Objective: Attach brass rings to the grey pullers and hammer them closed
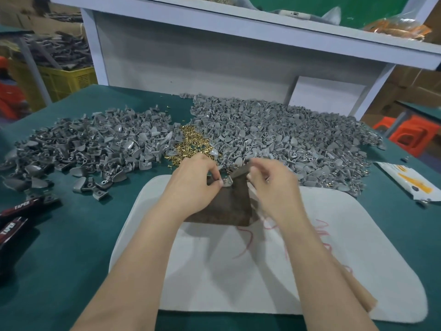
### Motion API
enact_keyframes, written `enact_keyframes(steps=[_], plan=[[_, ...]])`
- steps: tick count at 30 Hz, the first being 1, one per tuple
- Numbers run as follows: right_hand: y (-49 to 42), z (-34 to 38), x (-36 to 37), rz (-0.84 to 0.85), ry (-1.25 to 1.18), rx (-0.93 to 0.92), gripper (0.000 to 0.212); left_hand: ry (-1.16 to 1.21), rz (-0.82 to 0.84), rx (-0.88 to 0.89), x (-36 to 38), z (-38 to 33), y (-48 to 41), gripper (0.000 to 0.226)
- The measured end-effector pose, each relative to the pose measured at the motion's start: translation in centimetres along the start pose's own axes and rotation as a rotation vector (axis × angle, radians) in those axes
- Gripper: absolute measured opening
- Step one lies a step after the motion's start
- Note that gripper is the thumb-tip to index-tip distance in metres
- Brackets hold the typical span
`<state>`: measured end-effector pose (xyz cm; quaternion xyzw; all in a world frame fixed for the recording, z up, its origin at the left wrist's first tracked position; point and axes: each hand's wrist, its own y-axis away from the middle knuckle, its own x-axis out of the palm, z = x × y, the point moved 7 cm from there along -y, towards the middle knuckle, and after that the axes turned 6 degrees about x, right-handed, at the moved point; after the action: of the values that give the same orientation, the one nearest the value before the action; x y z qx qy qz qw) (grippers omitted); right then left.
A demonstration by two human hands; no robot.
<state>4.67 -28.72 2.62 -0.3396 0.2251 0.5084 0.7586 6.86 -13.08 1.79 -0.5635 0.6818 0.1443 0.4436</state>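
My left hand (199, 180) pinches a grey puller (226, 182) on the top edge of a dark brown block (222, 210), which stands on a white mat (214, 271). My right hand (272, 182) grips a hammer close to its head (241, 171), and the head hovers just above the puller. Its wooden handle (355, 292) runs back under my right forearm. This hand is slightly blurred. Behind my hands lies a small heap of brass rings (191, 145). I cannot tell whether a ring sits in the puller.
Large heaps of grey pullers cover the green table at the left (78, 142) and right (286, 139). Black "TAPER" packs (16, 211) lie at the left edge, a white wrapper (410, 182) at the right. A white shelf unit (214, 56) stands behind.
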Motion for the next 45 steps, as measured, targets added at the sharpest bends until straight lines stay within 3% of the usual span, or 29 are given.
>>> enact_keyframes(steps=[2,4,6,13,16,19,22,24,27,29,33,35,38,42,45], plan=[[-0.3,-2.8,-1.2,0.032,0.2,0.142,0.019,0.0,0.001,-0.01,0.0,0.0,0.0,0.013],[0.0,-4.8,-0.6,0.208,0.436,0.259,0.03,-0.001,-0.001,-0.02,0.0,-0.1,0.0,0.013],[0.2,-4.9,0.1,0.295,0.483,0.269,0.027,-0.007,0.001,-0.025,0.0,-0.2,0.0,0.013],[0.8,-1.5,-2.8,0.11,0.172,0.031,0.019,-0.027,0.004,-0.041,0.0,-0.3,0.1,0.01],[2.3,1.4,-4.5,0.045,0.028,-0.189,0.052,-0.024,0.015,-0.039,0.0,-0.4,0.2,0.012],[4.2,3.5,-5.3,-0.009,-0.098,-0.382,0.064,-0.006,0.012,-0.024,-0.1,-0.6,0.3,0.013],[4.7,3.0,-3.3,0.121,0.162,-0.333,0.06,-0.016,-0.007,-0.081,-0.3,-0.4,0.3,0.016],[4.5,2.8,-3.2,0.106,0.245,-0.301,0.058,-0.013,-0.023,-0.098,-0.5,-0.4,0.4,0.017],[4.3,4.1,-5.1,-0.058,0.009,-0.375,0.063,-0.014,-0.003,-0.089,-0.4,-0.5,0.5,0.017],[4.4,4.4,-5.4,-0.047,-0.085,-0.422,0.065,-0.007,-0.009,-0.097,-0.3,-0.3,0.4,0.019],[4.7,3.0,-2.7,0.156,0.219,-0.303,0.059,-0.003,-0.03,-0.128,-0.5,0.0,0.4,0.02],[4.5,3.5,-3.4,0.063,0.214,-0.291,0.056,0.02,-0.027,-0.135,-0.4,0.2,0.4,0.015],[4.7,4.5,-5.6,-0.102,-0.05,-0.396,0.061,-0.002,-0.023,-0.099,-0.3,0.1,0.3,0.015],[4.9,3.4,-2.6,0.149,0.139,-0.312,0.059,-0.008,-0.042,-0.13,-0.5,0.2,0.3,0.017],[3.9,2.2,-2.6,0.139,0.166,-0.23,0.054,-0.016,-0.025,-0.151,-0.5,0.2,0.4,0.015]])
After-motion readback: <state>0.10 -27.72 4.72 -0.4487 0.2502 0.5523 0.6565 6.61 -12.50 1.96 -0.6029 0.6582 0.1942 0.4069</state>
